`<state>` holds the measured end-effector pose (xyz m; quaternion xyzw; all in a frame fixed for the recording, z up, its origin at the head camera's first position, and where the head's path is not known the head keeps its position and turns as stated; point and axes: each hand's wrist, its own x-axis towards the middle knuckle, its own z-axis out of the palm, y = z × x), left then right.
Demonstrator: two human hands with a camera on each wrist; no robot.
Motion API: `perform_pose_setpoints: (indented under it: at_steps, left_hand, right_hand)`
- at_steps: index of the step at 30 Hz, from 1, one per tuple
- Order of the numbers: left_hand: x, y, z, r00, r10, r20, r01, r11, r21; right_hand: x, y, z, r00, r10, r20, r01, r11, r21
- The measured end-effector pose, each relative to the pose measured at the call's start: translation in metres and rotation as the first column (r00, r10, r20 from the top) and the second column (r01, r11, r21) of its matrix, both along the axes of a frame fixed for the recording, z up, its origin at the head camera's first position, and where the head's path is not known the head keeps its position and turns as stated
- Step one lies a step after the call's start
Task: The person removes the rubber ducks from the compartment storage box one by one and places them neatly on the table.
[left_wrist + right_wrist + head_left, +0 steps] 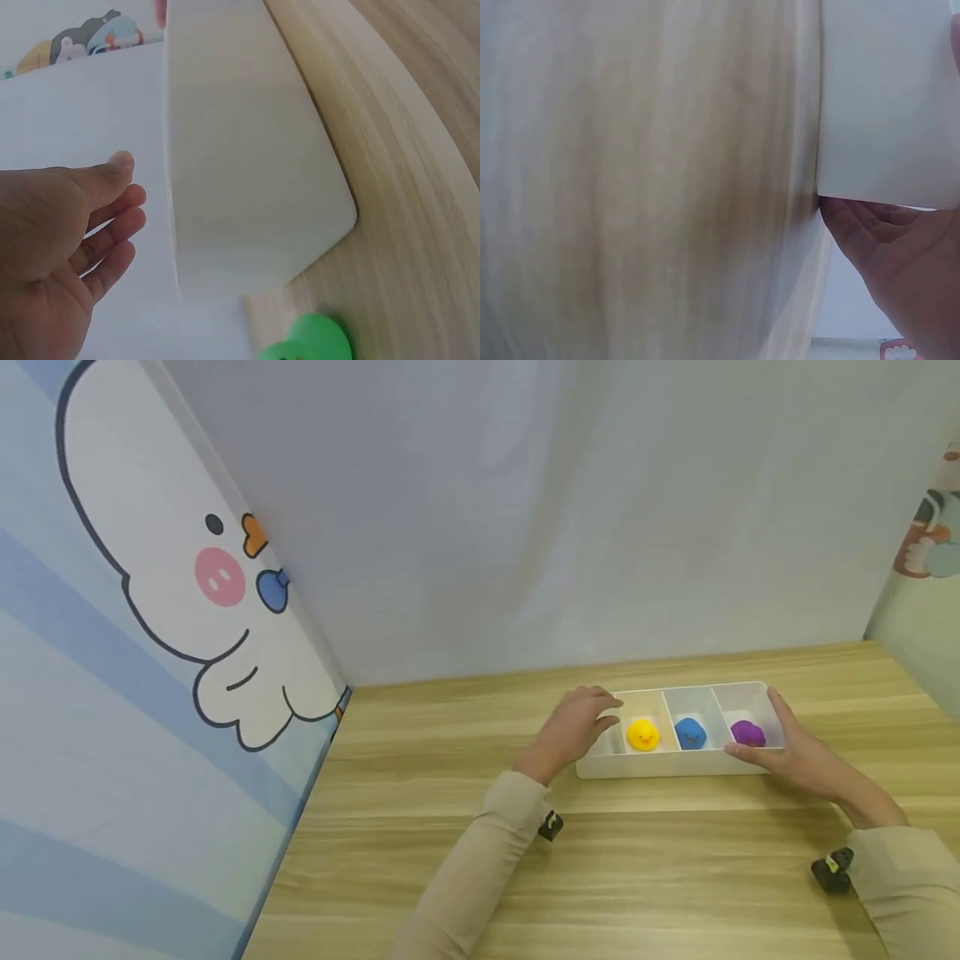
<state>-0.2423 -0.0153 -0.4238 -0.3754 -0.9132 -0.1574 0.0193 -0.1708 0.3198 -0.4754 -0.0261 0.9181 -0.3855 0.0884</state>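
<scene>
A white divided box (678, 764) sits on the table with its compartments in a row. A yellow duck toy (643, 736), a blue duck toy (690, 734) and a purple toy (747, 733) lie in separate compartments. My right hand (806, 762) holds the box's right end, thumb over the near rim and fingers along the end wall. Over the leftmost compartment, my left hand (573, 731) hovers with loosely bent fingers and nothing between them. In the left wrist view, a rounded green toy (321, 339) lies past the box's end; the left hand hides that area from the head view.
The wood-grain table (420, 827) meets a pale curtain-like wall (450, 527) at the back. A cartoon-printed panel (150, 652) borders the left side, and another printed panel (926, 602) stands at the right. Small black wrist devices (832, 870) sit by both sleeves.
</scene>
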Motion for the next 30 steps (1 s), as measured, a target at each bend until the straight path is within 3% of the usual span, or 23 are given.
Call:
perform_pose_setpoints:
  at_steps: [7, 15, 30]
  left_hand:
    - [-0.005, 0.017, -0.008, 0.999, -0.037, 0.031, 0.038, 0.999, -0.035]
    - [-0.01, 0.033, -0.013, 0.999, -0.046, -0.016, 0.044, 0.992, -0.117]
    - [-0.025, 0.066, -0.023, 0.995, 0.084, -0.047, -0.093, 0.96, -0.264]
  right_hand:
    - [-0.005, 0.001, -0.004, 1.0, 0.009, -0.004, -0.009, 1.0, 0.001]
    - [-0.011, 0.005, -0.008, 1.0, 0.01, -0.021, -0.011, 1.0, -0.022]
    - [-0.035, 0.013, -0.023, 0.999, 0.036, -0.011, -0.036, 0.999, -0.04]
